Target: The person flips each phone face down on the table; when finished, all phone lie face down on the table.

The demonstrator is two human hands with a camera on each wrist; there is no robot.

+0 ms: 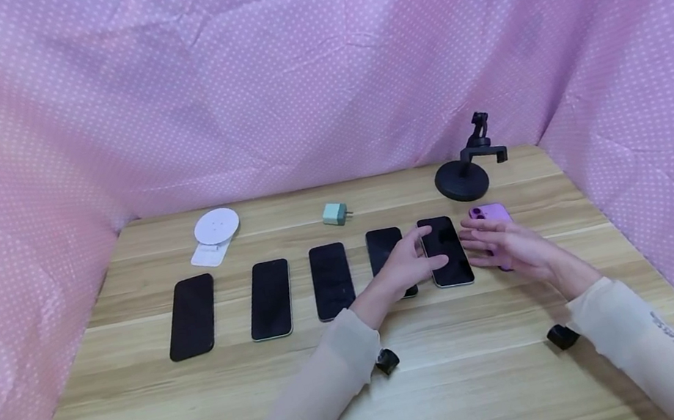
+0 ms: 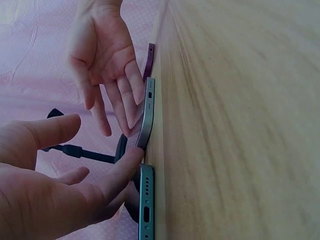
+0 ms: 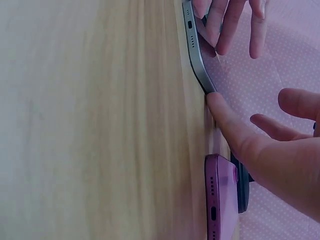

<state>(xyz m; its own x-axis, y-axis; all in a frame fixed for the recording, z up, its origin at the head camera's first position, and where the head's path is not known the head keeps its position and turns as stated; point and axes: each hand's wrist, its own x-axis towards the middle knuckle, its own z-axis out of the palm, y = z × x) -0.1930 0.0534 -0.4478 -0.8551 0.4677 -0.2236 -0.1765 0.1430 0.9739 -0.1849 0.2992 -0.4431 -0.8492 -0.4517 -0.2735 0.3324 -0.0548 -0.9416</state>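
Presently, both hands, fingers straight, touch the fifth phone [image 1: 445,250] flat on the counter [image 1: 143,413]: left hand [image 1: 410,266] at its left edge, right hand [image 1: 506,245] at its right, beside a purple phone [image 1: 490,213].

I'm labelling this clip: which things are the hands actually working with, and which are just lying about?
In hand:
- left hand and right hand, fingertips at either edge of the fifth dark phone

Lying about:
- purple phone, beside the right hand
- four other dark phones
- black stand
- green charger plug
- white round pad
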